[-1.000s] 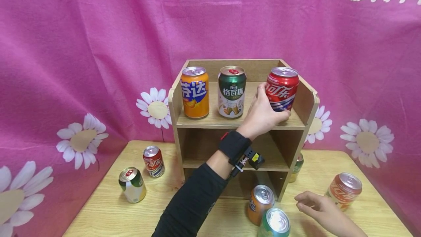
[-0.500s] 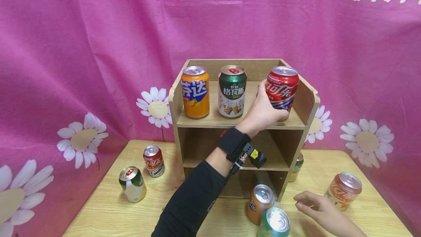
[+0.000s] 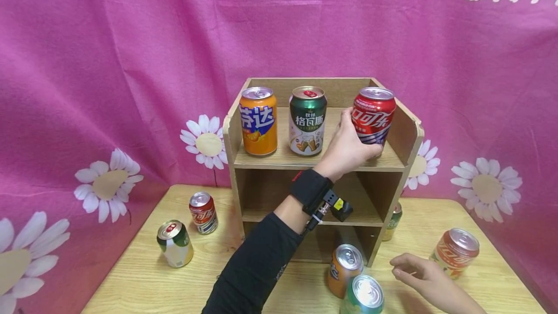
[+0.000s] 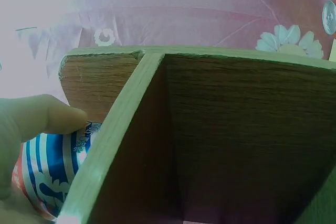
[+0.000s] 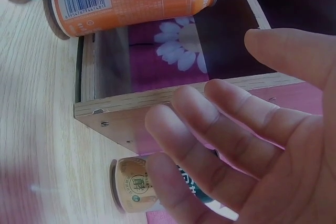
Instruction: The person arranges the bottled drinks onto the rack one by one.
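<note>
On the right of the top shelf in the head view, my left hand (image 3: 346, 147) grips a red cola can (image 3: 374, 117), fingers behind its left side and thumb across the lower front. The left wrist view shows my thumb (image 4: 50, 116) against the can's blue-and-white striped lower part (image 4: 52, 163), partly hidden by the shelf edge. An orange soda can (image 3: 259, 125) and a green-and-white kvass can (image 3: 307, 122) stand upright to its left. My right hand (image 3: 429, 277) hovers over the table at the lower right, fingers loosely bent, holding nothing, beside a peach-red cola can (image 3: 457, 252).
The three-level wooden shelf (image 3: 318, 164) stands on a wooden table (image 3: 131, 285). Before it are an orange can (image 3: 342, 275) and a green-topped can (image 3: 366, 294). At left stand a red can (image 3: 203, 214) and a green-white can (image 3: 176, 246); another can (image 3: 393, 224) is partly behind the shelf.
The cola can and my left hand have shifted very slightly left on the top shelf. My right hand stays in nearly the same place.
</note>
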### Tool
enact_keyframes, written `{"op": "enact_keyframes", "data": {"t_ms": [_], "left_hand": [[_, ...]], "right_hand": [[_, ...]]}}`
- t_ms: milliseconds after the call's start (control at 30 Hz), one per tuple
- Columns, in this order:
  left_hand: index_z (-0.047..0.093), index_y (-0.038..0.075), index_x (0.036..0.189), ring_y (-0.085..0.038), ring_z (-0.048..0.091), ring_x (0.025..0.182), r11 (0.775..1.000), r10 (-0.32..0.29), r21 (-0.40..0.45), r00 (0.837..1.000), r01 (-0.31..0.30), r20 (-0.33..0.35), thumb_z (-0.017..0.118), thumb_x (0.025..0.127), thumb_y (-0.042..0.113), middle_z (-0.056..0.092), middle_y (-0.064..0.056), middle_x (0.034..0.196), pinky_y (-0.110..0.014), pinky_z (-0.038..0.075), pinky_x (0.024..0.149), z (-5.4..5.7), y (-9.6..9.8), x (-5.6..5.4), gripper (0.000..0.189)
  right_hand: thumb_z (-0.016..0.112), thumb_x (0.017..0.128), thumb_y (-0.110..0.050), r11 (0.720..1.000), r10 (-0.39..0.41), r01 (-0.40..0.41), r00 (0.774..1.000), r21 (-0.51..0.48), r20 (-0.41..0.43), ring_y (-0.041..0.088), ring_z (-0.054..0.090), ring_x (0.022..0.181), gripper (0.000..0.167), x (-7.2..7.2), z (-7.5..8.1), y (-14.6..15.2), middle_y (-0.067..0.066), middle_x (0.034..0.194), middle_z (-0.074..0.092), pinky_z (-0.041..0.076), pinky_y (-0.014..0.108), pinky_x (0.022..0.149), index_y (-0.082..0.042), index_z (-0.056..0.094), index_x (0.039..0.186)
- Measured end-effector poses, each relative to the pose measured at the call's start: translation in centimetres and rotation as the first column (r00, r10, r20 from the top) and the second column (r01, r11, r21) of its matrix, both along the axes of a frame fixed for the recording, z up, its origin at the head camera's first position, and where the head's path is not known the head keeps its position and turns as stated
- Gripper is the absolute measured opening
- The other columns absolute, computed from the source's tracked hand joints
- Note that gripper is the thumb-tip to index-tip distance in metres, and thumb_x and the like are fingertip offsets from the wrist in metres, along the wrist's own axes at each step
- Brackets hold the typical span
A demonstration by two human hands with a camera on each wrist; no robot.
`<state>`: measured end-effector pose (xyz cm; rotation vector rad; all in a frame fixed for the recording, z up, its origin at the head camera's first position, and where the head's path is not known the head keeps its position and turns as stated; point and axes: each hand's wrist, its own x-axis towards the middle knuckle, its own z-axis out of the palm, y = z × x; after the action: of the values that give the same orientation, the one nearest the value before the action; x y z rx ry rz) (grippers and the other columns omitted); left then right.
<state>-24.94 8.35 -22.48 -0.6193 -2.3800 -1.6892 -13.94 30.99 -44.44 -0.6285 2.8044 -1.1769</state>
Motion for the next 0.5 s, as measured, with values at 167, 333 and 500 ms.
{"op": "enact_keyframes", "data": {"t_ms": [167, 333, 500], "left_hand": [[0.028, 0.014, 0.140, -0.012, 0.048, 0.111, 0.994, 0.071, -0.078, 0.997, -0.073, -0.032, 0.080, 0.071, 0.018, 0.046, -0.001, 0.121, -0.027, 0.040, 0.094, 0.08, 0.28, 0.08, 0.087], [0.027, 0.014, 0.142, -0.014, 0.045, 0.115, 0.988, 0.108, -0.104, 0.992, -0.115, -0.065, 0.082, 0.070, 0.024, 0.045, -0.001, 0.123, -0.028, 0.039, 0.095, 0.05, 0.46, 0.20, 0.091], [0.022, 0.015, 0.146, -0.013, 0.046, 0.113, 0.999, 0.036, -0.010, 0.999, -0.037, -0.035, 0.080, 0.068, 0.011, 0.046, -0.001, 0.125, -0.027, 0.038, 0.095, 0.32, 0.46, 0.16, 0.096]], "right_hand": [[0.055, 0.097, -0.017, 1.000, 0.008, -0.008, 1.000, -0.004, 0.004, 0.000, 0.058, 0.090, 0.020, -0.05, -0.02, 0.05, 0.004, 0.100, 0.066, 0.050, 0.024, 0.073, -0.003, 0.060, 0.110], [0.055, 0.097, -0.017, 1.000, 0.005, -0.005, 1.000, 0.000, 0.007, 0.001, 0.058, 0.090, 0.021, -0.02, 0.09, 0.03, 0.006, 0.100, 0.066, 0.050, 0.024, 0.073, -0.002, 0.060, 0.111], [0.054, 0.097, -0.020, 1.000, -0.010, 0.010, 0.999, 0.009, 0.037, 0.002, 0.058, 0.091, 0.024, 0.11, 0.32, -0.03, 0.007, 0.102, 0.066, 0.050, 0.025, 0.073, -0.002, 0.060, 0.112]]}}
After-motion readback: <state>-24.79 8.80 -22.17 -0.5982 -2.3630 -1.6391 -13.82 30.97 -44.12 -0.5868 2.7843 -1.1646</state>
